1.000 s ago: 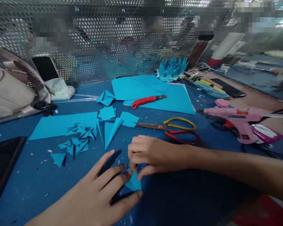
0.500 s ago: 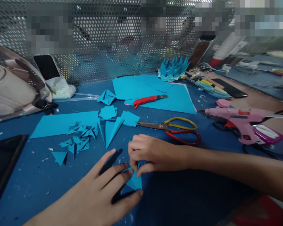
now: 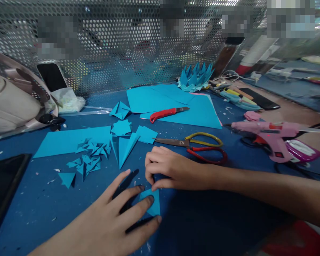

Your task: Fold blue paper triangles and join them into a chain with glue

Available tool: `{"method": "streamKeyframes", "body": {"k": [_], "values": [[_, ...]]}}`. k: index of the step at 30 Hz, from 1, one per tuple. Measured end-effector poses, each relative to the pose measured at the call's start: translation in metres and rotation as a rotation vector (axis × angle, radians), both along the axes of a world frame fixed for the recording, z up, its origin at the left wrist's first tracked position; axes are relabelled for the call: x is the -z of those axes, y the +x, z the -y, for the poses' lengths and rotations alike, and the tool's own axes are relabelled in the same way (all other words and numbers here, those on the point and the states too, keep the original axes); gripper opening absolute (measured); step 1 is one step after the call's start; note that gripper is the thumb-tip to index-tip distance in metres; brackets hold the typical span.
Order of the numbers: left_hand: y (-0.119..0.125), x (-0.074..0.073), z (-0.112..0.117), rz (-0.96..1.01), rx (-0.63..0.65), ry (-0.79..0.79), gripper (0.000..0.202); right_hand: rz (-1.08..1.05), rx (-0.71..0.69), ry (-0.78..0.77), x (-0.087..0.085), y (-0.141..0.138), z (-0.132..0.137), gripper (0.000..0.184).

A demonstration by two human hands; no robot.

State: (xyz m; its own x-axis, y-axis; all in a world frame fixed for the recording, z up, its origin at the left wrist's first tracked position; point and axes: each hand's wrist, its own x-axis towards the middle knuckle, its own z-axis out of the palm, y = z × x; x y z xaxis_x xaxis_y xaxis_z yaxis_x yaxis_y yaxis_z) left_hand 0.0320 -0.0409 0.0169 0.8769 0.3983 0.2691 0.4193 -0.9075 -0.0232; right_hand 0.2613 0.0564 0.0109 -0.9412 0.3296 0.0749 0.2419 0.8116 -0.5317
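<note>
A small folded piece of light blue paper (image 3: 152, 203) lies on the dark blue table (image 3: 42, 213) near the front edge. My left hand (image 3: 117, 220) lies flat with fingers spread, their tips pressing on the paper. My right hand (image 3: 170, 169) comes in from the right, fingers curled, thumb and fingertips pinched at the paper's far corner. To the left lies a pile of small folded blue triangles (image 3: 89, 158). A long folded blue wedge (image 3: 124, 147) lies just beyond my hands.
Yellow-and-red scissors (image 3: 200, 147) lie right behind my right hand. A red utility knife (image 3: 166, 113) rests on large blue sheets (image 3: 176, 103). A pink glue gun (image 3: 272, 137) stands at the right, a dark tablet (image 3: 2, 185) at the left, a perforated metal screen (image 3: 122, 46) behind.
My right hand has slid a little away from me along the paper's edge, uncovering more of the folded piece. My left hand still presses on it.
</note>
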Motion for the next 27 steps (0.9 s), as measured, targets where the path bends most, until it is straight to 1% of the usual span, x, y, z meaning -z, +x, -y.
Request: {"method": "streamKeyframes", "body": {"k": [4, 9, 15, 18, 21, 23, 25, 27], "values": [[0.000, -0.002, -0.001, -0.003, 0.022, -0.010, 0.030, -0.005, -0.001, -0.001, 0.000, 0.001, 0.000, 0.015], [0.002, -0.002, -0.001, 0.017, 0.002, -0.058, 0.029, -0.010, 0.001, -0.002, -0.001, 0.001, 0.000, 0.013], [0.000, 0.001, 0.001, 0.027, 0.066, 0.009, 0.026, -0.016, 0.004, 0.009, -0.001, 0.001, 0.001, 0.013], [-0.001, 0.003, 0.003, 0.018, 0.071, 0.017, 0.027, -0.020, 0.007, 0.008, -0.002, 0.000, 0.002, 0.011], [-0.003, 0.004, 0.006, 0.011, 0.046, -0.008, 0.029, -0.014, 0.006, 0.009, -0.002, 0.000, 0.001, 0.011], [-0.004, 0.005, 0.007, 0.018, 0.061, -0.005, 0.031, -0.018, 0.007, 0.017, -0.001, 0.000, 0.000, 0.013], [-0.005, 0.008, 0.008, 0.022, 0.058, -0.004, 0.032, -0.057, 0.007, 0.039, 0.001, 0.002, 0.001, 0.012], [-0.006, 0.011, 0.007, 0.040, 0.034, 0.006, 0.031, -0.148, -0.021, 0.107, 0.002, 0.007, 0.003, 0.010]]}}
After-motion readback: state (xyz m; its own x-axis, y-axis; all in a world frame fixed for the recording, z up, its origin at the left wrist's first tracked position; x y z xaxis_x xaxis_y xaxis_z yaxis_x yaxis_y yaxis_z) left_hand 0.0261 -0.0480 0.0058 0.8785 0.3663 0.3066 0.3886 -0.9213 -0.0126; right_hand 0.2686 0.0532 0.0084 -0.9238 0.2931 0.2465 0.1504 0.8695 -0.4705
